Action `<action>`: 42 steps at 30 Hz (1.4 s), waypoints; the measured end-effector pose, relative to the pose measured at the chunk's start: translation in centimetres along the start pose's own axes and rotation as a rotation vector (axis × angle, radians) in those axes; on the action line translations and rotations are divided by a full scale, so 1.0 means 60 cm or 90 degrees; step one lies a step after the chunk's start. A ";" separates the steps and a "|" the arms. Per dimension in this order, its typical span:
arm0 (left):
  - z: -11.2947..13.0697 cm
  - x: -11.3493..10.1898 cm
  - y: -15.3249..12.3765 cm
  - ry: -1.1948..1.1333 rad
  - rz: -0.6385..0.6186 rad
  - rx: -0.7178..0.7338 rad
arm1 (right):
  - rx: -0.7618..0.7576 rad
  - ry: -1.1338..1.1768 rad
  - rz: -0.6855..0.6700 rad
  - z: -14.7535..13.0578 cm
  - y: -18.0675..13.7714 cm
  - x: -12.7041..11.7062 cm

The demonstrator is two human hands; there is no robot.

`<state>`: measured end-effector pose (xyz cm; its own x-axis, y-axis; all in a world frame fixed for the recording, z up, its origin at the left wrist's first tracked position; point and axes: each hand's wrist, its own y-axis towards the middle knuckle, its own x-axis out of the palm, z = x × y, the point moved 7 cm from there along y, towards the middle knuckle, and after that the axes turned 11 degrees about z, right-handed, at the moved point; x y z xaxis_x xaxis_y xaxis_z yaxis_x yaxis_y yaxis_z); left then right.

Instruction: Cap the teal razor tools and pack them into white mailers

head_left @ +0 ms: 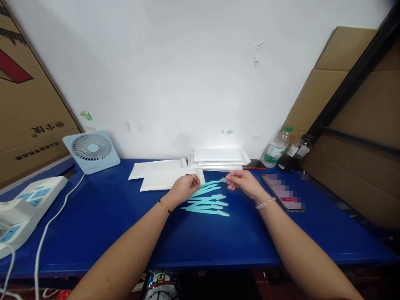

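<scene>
Several slim turquoise sticks with pale tips (208, 204) lie in a loose pile on the blue table (103, 221). My left hand (184, 187) pinches one end of a turquoise stick (210, 183) held just above the pile. My right hand (242, 182) pinches the other, clear-capped end of the same stick. Both hands hover near the middle of the table, fingers closed.
White padded envelopes (165, 175) and a second stack (218, 158) lie by the wall. A small blue fan (92, 151) stands at left, a white device with cables (21, 208) further left. A phone (283, 192), two bottles (278, 148) and cardboard (359, 125) are at right.
</scene>
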<state>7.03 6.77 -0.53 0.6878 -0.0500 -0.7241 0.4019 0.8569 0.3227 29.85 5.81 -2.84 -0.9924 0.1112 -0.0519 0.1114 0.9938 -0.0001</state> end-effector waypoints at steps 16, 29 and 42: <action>0.012 0.035 -0.010 0.088 -0.071 0.047 | -0.146 -0.361 0.054 -0.021 -0.003 -0.023; 0.009 0.041 0.002 0.256 -0.049 0.021 | -0.200 -0.568 0.024 0.023 0.024 -0.038; 0.001 0.043 -0.001 0.197 -0.063 -0.047 | -0.079 -0.293 -0.094 0.016 0.001 0.003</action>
<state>8.84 6.53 -2.40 0.4265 0.0141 -0.9044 0.4042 0.8915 0.2045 29.71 5.88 -3.82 -0.8685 -0.0163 -0.4954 -0.0629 0.9950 0.0774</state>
